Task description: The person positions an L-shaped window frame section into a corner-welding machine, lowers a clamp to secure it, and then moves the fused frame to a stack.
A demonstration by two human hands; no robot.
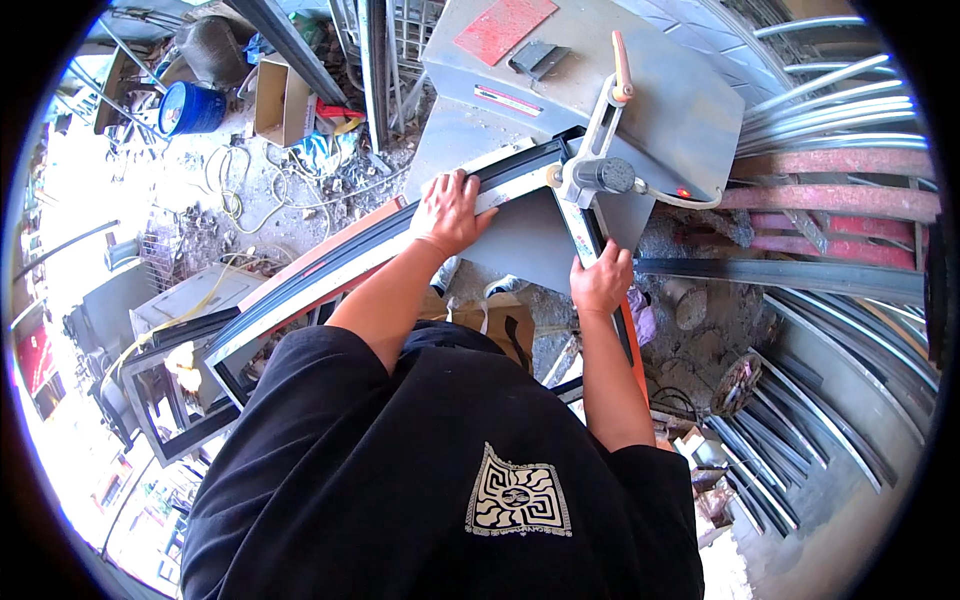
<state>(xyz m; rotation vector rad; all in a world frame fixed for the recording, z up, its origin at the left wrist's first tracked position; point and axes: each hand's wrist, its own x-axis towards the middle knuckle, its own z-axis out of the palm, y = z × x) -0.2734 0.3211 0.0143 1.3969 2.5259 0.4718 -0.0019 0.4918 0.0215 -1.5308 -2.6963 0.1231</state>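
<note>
A black metal frame (345,262) lies across a grey sheet-metal machine (690,110), one corner under the clamp arm (603,125). My left hand (450,212) is closed over the long left side, thumb spread toward the corner. On the shorter right side, close to the corner, my right hand (603,280) is wrapped round the bar. A dark round knob (614,175) sits on the clamp just above that corner. From the clamp's far end rises a handle (621,62) with a pinkish grip. My body hides the frame's near part.
Long metal profiles (830,335) are stacked at the right, with pink-wrapped lengths (840,200) above them. A blue bucket (192,108) and a cardboard box (283,100) stand at the far left. Loose cable (235,190) lies on the littered floor. More frames (165,405) lean at the left.
</note>
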